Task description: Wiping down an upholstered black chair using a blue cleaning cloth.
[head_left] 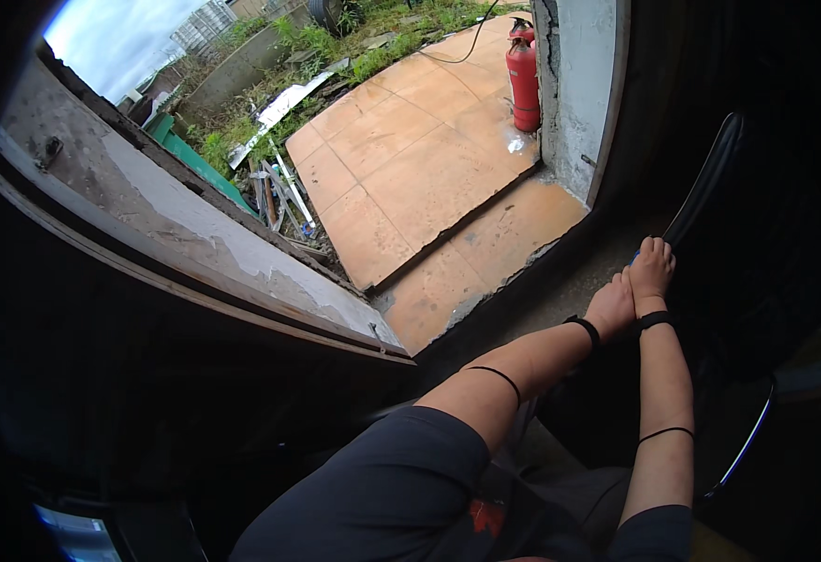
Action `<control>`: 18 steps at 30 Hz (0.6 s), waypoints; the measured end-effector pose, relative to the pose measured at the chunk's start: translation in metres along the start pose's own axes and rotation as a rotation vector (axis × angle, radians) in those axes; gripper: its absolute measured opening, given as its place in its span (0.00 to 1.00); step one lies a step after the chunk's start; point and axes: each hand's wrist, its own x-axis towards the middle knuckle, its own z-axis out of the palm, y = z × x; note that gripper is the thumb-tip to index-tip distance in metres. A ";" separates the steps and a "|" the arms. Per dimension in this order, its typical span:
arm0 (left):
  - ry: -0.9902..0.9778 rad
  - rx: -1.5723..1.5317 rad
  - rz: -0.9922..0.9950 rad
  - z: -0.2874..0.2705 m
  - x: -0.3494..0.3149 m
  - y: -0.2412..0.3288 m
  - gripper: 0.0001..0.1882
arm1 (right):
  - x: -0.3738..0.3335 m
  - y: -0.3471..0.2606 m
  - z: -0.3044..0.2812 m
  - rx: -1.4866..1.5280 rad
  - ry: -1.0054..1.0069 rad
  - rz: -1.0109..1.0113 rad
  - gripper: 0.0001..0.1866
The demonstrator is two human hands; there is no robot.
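Note:
My left hand (612, 305) and my right hand (652, 269) are pressed together at the right of the view, both with curled fingers. Whatever they grip is mostly hidden; only a speck of blue shows beside the right fingers. Just beyond them rises a long, dark, curved edge (705, 183), smooth and slightly shiny, perhaps part of a tyre. Its lower end meets my right hand. Deep shadow hides most of what surrounds it. Each wrist wears a black band.
A thin shiny curved edge (747, 440) shows in the dark at the right. Ahead, a doorway opens onto orange floor tiles (410, 140) with a raised step. Red fire extinguishers (524, 86) stand by the right wall. Scrap pieces (284, 201) and weeds lie outside, left.

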 end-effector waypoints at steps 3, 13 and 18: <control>0.005 -0.035 -0.047 0.000 0.002 -0.001 0.25 | 0.003 -0.005 -0.003 0.009 -0.014 -0.003 0.16; -0.019 -0.051 -0.092 -0.004 -0.001 0.003 0.25 | 0.002 -0.009 -0.015 -0.029 -0.040 0.052 0.14; -0.008 -0.011 -0.051 -0.006 -0.001 0.002 0.25 | 0.003 -0.012 -0.020 -0.052 -0.018 0.029 0.16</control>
